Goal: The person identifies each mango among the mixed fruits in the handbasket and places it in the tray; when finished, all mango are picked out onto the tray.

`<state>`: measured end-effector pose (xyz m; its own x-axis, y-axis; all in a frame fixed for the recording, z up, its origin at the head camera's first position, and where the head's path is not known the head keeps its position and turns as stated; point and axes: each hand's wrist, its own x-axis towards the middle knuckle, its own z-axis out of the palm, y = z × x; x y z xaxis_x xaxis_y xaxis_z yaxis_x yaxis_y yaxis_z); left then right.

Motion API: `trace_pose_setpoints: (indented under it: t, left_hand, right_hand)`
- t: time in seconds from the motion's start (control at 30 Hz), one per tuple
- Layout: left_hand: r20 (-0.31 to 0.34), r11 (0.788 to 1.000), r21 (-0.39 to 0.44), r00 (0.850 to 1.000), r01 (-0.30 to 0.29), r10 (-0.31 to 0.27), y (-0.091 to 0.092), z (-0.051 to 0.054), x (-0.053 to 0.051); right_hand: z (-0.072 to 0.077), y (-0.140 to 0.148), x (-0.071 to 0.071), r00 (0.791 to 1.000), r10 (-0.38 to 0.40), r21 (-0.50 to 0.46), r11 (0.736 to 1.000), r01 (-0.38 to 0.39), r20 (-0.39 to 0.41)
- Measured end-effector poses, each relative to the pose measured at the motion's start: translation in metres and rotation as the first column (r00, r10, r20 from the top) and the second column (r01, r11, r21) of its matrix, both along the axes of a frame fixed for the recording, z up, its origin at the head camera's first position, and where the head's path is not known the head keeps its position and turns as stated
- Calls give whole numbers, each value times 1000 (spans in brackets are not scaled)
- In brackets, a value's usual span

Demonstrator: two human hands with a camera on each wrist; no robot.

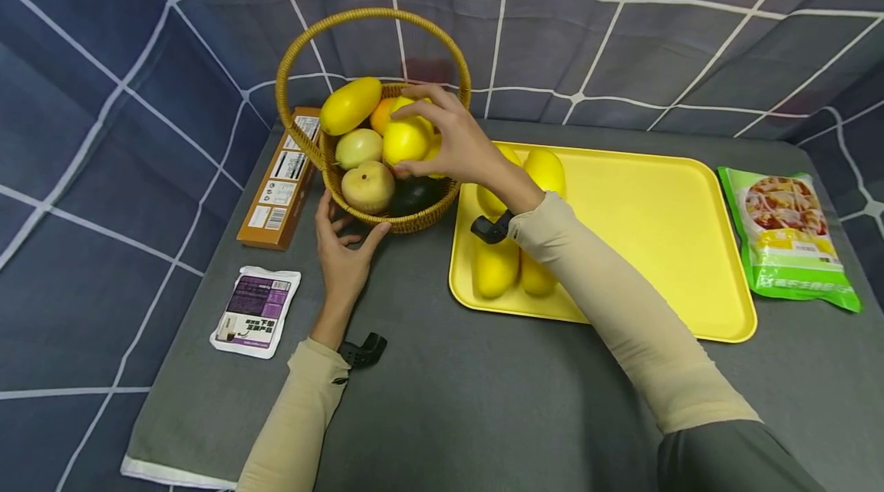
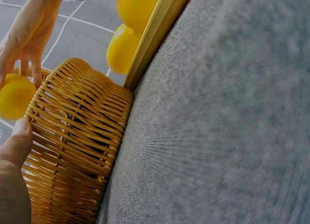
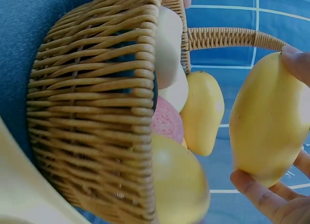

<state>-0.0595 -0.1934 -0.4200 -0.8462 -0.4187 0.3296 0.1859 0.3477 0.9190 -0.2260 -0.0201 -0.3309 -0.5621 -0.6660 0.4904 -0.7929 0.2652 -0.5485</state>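
Note:
My right hand (image 1: 456, 139) holds a yellow mango (image 3: 269, 120) between thumb and fingers, above the wicker basket (image 1: 414, 225). With thumb and fingers spread, my left hand (image 1: 343, 258) rests against the basket's near left side; its thumb (image 2: 17, 144) touches near the rim. Inside the basket lie another mango (image 1: 351, 106), an orange (image 1: 382, 117), a pale green fruit (image 1: 359, 148), a round tan fruit (image 1: 368, 187) and a dark green one (image 1: 414, 196). A pink fruit (image 3: 167, 120) shows in the right wrist view. The right hand partly hides the basket's contents.
Several mangoes (image 1: 496, 269) lie at the left end of a yellow tray (image 1: 656, 246), partly behind my right forearm. A brown box (image 1: 279, 189) and a white-and-purple packet (image 1: 255, 312) are on the left. At the far right lies a green food bag (image 1: 790, 239).

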Motion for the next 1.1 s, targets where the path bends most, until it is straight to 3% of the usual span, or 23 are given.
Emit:
trace_pose_setpoints:
  t: [0.43,0.67,1.1]
  left_hand:
    - [-9,1000,2,1000,7,-7,1,0,1]
    - [2,1000,4,1000,8,-8,-1,0,0]
    - [16,1000,8,1000,9,-9,-1,0,0]
  right_hand:
    - [-5,30,15,998,-3,-45,999,0,-57]
    - [-7,53,22,998,-30,-94,995,26,-48]
    - [-10,91,26,997,-78,-81,994,76,-26]
